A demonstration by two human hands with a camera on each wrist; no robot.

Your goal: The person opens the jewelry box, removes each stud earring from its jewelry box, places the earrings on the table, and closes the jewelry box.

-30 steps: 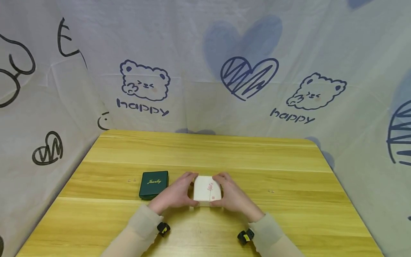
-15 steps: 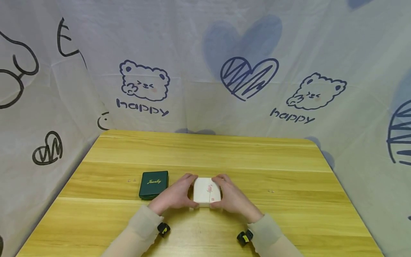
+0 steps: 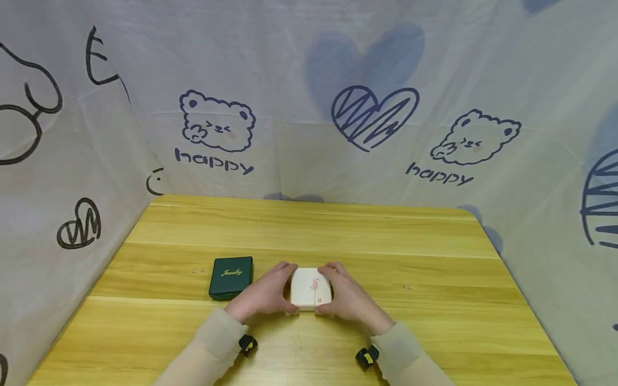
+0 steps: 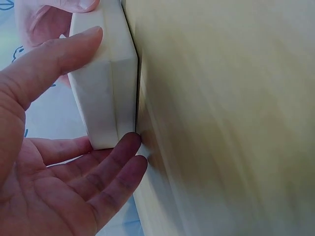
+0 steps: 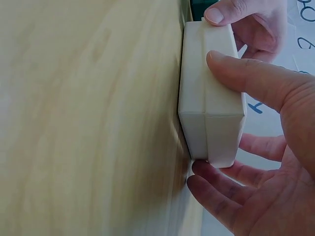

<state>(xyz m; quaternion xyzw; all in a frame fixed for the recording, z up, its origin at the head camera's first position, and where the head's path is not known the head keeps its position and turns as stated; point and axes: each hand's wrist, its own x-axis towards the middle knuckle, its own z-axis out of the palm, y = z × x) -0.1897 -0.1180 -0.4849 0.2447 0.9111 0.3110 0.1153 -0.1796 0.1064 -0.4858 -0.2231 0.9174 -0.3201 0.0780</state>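
Observation:
A small white box [image 3: 310,286] with a pink flower on its top lies on the table, held from both sides. My left hand [image 3: 270,289] grips its left end, thumb on the near side and fingers round the far side. The right hand [image 3: 351,294] holds the opposite end in the same way. In the left wrist view the thumb presses on the box's side [image 4: 93,98], which has a seam running along it. The right wrist view shows the box [image 5: 221,98] flat against the tabletop, its lid and base together.
A dark green box [image 3: 230,276] with gold "Jewelry" lettering lies left of the left hand. Tiny clear pieces [image 3: 198,271] are beyond its left side, and more small clear pieces [image 3: 407,287] lie to the right. A printed cloth [image 3: 299,107] hangs behind the wooden table [image 3: 309,230].
The white box's top has come slightly lower and nearer in the head view. Both hands have kept their hold on it; the green box has stayed put.

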